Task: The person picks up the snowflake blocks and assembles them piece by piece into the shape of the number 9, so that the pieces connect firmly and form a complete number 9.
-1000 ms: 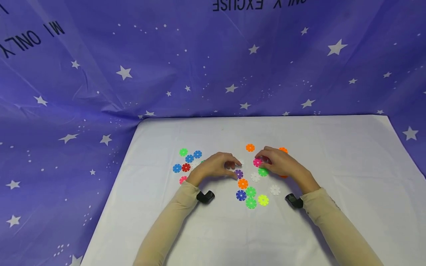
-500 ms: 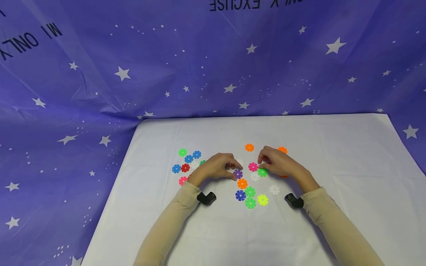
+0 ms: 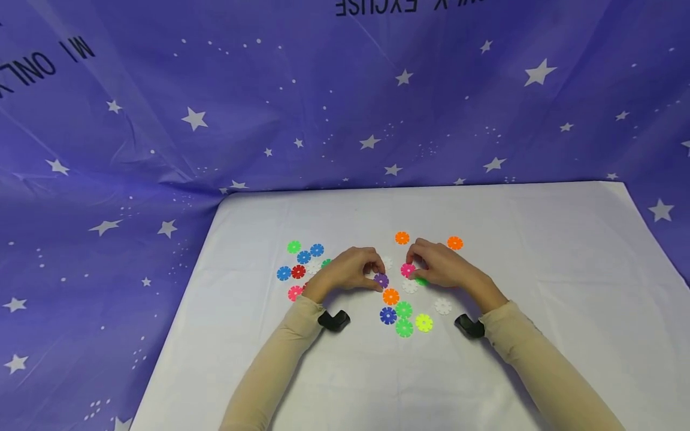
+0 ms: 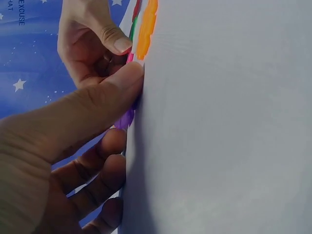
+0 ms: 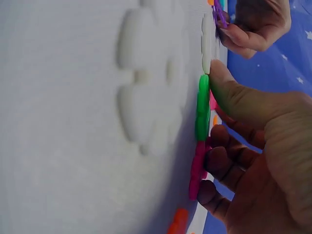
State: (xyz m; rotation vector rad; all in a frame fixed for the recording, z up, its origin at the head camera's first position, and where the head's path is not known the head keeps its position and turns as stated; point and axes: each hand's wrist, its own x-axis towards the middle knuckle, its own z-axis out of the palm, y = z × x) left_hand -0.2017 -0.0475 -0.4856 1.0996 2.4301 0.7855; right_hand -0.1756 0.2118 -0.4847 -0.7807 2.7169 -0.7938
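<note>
My left hand pinches a purple notched plastic disc between thumb and fingers, close over the white table. In the right wrist view this purple disc stands tilted at the left fingertips. My right hand has its thumb and index finger at opposite edges of a pink notched disc. Under the right hand a green disc is partly covered. A white disc lies just below the pink one, and an orange disc below the purple one.
Left of my left hand lies a loose group of discs, among them a red disc and a blue disc. Nearer me are a dark blue disc and a yellow disc. A starry purple cloth hangs behind the table.
My right hand has moved left and the pink disc has come left and slightly nearer, beside the purple one. The left fingers have closed in on the purple disc.
</note>
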